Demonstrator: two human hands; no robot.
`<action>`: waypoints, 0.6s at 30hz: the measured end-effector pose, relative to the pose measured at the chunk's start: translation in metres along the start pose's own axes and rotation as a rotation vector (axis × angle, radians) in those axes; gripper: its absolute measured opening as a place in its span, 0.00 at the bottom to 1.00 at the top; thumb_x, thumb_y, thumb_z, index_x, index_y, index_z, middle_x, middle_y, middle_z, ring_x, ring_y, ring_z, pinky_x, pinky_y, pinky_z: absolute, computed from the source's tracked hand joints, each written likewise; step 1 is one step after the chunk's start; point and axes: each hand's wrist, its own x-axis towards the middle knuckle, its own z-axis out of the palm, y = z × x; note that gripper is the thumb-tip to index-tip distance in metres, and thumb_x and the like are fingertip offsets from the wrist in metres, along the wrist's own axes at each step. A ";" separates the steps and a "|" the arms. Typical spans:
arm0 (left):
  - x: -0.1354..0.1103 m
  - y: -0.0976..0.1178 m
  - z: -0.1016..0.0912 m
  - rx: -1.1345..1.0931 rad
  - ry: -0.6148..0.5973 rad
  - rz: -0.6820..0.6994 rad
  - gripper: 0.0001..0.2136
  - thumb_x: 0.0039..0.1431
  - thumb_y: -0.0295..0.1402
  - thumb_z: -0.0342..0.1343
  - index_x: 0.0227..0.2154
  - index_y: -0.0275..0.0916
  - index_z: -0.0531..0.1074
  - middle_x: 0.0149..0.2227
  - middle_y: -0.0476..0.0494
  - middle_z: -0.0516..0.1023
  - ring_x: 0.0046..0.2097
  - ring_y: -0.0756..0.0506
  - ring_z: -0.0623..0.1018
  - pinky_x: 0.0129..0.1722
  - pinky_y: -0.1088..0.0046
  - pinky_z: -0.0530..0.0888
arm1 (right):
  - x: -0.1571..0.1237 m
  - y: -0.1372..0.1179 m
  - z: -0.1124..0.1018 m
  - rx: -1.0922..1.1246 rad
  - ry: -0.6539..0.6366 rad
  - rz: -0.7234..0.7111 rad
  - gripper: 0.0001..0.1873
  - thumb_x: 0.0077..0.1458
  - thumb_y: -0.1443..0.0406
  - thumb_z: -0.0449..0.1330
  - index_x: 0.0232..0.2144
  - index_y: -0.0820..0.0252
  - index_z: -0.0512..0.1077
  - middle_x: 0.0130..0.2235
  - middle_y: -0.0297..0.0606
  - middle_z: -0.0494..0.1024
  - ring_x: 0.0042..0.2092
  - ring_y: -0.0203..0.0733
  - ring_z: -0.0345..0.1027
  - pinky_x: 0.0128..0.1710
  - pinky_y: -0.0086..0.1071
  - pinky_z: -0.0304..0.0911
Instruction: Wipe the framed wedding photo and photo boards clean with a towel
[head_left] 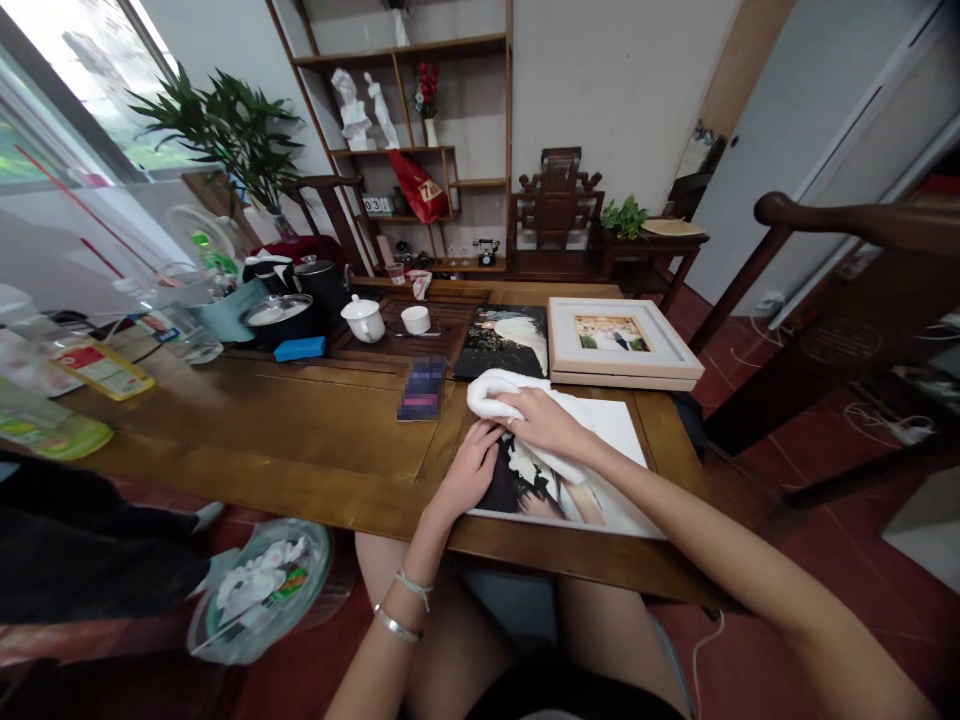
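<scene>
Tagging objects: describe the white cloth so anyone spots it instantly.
On the wooden table, a large photo print lies at the near edge. At its far side, the right hand holds the white cloth. Its soft, rounded fold sets it apart from the flat print and straight-edged picture frame.

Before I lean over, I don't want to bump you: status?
Right hand gripping white cloth. Left hand resting on photo panel. Panel flat on table, partly covered. Framed picture close behind.
</scene>
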 end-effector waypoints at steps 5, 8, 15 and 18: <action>0.000 0.000 -0.001 -0.009 -0.011 -0.006 0.18 0.64 0.29 0.42 0.54 0.40 0.68 0.60 0.40 0.66 0.63 0.43 0.62 0.64 0.54 0.57 | -0.015 0.011 -0.009 0.005 -0.007 0.014 0.20 0.52 0.74 0.50 0.45 0.59 0.72 0.42 0.40 0.78 0.42 0.45 0.68 0.42 0.33 0.58; 0.000 0.002 -0.002 -0.029 -0.024 0.002 0.19 0.65 0.29 0.41 0.56 0.40 0.66 0.61 0.40 0.65 0.64 0.44 0.61 0.65 0.55 0.57 | -0.048 0.029 -0.023 -0.022 0.004 0.054 0.23 0.48 0.75 0.49 0.45 0.59 0.72 0.43 0.41 0.77 0.42 0.46 0.67 0.43 0.35 0.59; 0.000 0.003 -0.002 -0.054 -0.012 0.021 0.19 0.65 0.28 0.41 0.56 0.43 0.66 0.61 0.42 0.65 0.64 0.45 0.61 0.65 0.55 0.57 | -0.118 0.065 -0.031 -0.268 0.079 0.185 0.28 0.44 0.75 0.49 0.49 0.59 0.71 0.46 0.46 0.74 0.49 0.55 0.64 0.47 0.46 0.61; -0.001 0.002 -0.002 -0.052 0.001 0.020 0.19 0.65 0.28 0.41 0.56 0.43 0.66 0.60 0.42 0.66 0.64 0.45 0.61 0.65 0.55 0.57 | -0.134 0.035 -0.014 -0.319 0.070 0.077 0.25 0.41 0.74 0.52 0.44 0.59 0.74 0.52 0.49 0.71 0.58 0.58 0.57 0.56 0.57 0.53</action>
